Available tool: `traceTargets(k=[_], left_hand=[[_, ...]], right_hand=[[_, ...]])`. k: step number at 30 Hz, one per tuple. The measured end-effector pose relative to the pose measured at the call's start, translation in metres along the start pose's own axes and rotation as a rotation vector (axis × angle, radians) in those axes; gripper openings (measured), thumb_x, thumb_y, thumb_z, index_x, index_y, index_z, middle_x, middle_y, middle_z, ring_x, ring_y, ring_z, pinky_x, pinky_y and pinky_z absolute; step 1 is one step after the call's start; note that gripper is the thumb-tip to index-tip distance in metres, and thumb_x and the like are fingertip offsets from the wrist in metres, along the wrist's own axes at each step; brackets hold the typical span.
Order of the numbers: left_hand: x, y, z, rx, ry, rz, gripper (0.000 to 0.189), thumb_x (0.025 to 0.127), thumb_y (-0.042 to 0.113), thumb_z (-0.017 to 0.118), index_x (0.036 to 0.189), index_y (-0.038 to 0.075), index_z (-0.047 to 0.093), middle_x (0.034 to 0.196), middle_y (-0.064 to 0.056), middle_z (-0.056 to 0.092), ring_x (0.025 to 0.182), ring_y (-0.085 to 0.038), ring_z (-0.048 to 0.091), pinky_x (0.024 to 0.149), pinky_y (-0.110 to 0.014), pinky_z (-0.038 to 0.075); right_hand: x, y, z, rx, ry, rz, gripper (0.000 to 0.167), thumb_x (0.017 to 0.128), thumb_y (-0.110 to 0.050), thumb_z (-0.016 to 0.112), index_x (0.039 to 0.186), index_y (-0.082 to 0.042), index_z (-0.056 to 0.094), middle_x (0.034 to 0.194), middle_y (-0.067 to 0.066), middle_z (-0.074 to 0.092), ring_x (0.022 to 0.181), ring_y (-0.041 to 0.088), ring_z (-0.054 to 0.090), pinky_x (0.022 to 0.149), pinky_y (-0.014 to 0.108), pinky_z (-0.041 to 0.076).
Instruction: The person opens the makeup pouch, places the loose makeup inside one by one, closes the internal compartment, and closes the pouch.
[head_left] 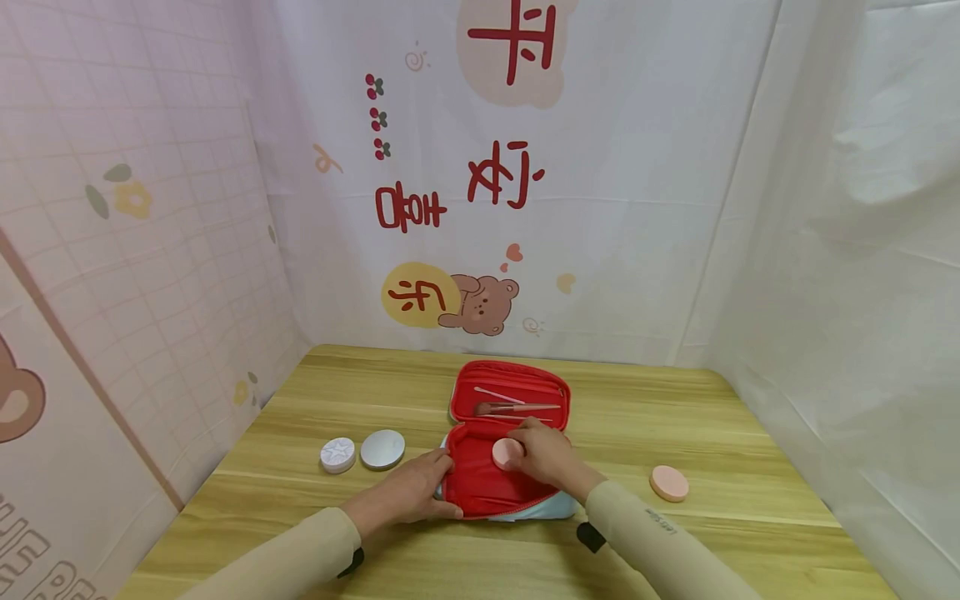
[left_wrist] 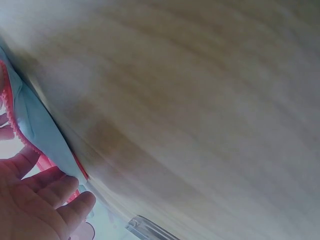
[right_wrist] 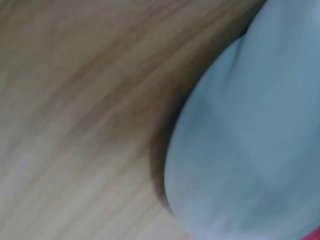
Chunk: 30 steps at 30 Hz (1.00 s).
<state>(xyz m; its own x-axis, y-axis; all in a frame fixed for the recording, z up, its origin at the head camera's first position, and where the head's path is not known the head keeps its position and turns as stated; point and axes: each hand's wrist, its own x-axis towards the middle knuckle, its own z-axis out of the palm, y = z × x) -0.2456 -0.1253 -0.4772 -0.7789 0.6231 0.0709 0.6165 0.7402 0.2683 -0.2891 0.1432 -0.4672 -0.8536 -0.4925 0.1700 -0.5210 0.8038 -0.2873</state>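
Observation:
A light-blue pouch (head_left: 558,507) with a red lining lies unzipped on the table, its lid laid back. Over its bottom half, my right hand (head_left: 547,457) pinches a round pink makeup sponge (head_left: 507,453). At the left side of the pouch rests my left hand (head_left: 408,492), thumb along the front and fingers by the rim; in the left wrist view its fairly straight fingers touch the blue side. Inside the lid are a makeup brush (head_left: 517,408) and a thin white stick (head_left: 498,394). The right wrist view shows only the pouch's blue outside (right_wrist: 245,150) and table.
Left of the pouch stand a silver round tin (head_left: 382,449) and a white round case (head_left: 337,455) with a star pattern. A second pink round sponge (head_left: 669,483) lies to the right. White printed cloth (head_left: 637,167) hangs behind the wooden table (head_left: 720,425).

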Motion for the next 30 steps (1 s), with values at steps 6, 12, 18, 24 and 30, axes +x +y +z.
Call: traceTargets(k=[6,12,18,24,30], left_hand=[[-0.001,0.001,-0.001,0.001,-0.008,-0.01,0.062,0.081,0.055,0.075,0.116,0.008,0.056,0.131,-0.013,0.055,0.113,-0.027,0.059,0.095,-0.041,0.049],[-0.001,0.003,-0.004,-0.012,-0.017,-0.018,0.065,0.081,0.055,0.076,0.119,0.006,0.057,0.135,-0.015,0.054,0.118,-0.029,0.058,0.098,-0.042,0.048],[-0.001,0.002,-0.002,-0.014,-0.017,-0.024,0.064,0.081,0.055,0.076,0.118,0.007,0.057,0.135,-0.016,0.054,0.121,-0.031,0.056,0.1,-0.043,0.047],[0.0,0.002,-0.001,-0.008,-0.015,-0.028,0.062,0.081,0.056,0.075,0.116,0.008,0.057,0.134,-0.014,0.055,0.119,-0.03,0.057,0.099,-0.042,0.047],[0.001,0.003,-0.002,-0.019,-0.022,-0.034,0.061,0.081,0.054,0.077,0.116,0.008,0.057,0.131,-0.011,0.056,0.115,-0.026,0.059,0.096,-0.04,0.049]], right_hand=[[-0.004,0.009,-0.009,0.071,0.034,0.009,0.048,0.082,-0.028,0.082,0.121,-0.003,0.07,0.11,0.012,0.062,0.095,0.026,0.062,0.08,0.046,0.053],[-0.01,0.023,-0.02,0.12,0.054,0.062,0.052,0.083,-0.027,0.081,0.126,-0.001,0.067,0.109,0.014,0.064,0.091,0.026,0.062,0.08,0.044,0.052],[-0.02,0.039,-0.033,0.145,0.063,0.099,0.049,0.084,-0.028,0.079,0.123,0.0,0.068,0.112,0.016,0.065,0.094,0.031,0.063,0.08,0.044,0.052],[-0.038,0.064,-0.042,0.141,0.093,0.114,0.045,0.086,-0.026,0.077,0.12,0.002,0.069,0.11,0.015,0.066,0.094,0.035,0.063,0.073,0.04,0.052],[-0.061,0.09,-0.05,0.143,0.124,0.137,0.044,0.084,-0.022,0.079,0.118,0.004,0.069,0.113,0.019,0.066,0.096,0.037,0.065,0.077,0.047,0.053]])
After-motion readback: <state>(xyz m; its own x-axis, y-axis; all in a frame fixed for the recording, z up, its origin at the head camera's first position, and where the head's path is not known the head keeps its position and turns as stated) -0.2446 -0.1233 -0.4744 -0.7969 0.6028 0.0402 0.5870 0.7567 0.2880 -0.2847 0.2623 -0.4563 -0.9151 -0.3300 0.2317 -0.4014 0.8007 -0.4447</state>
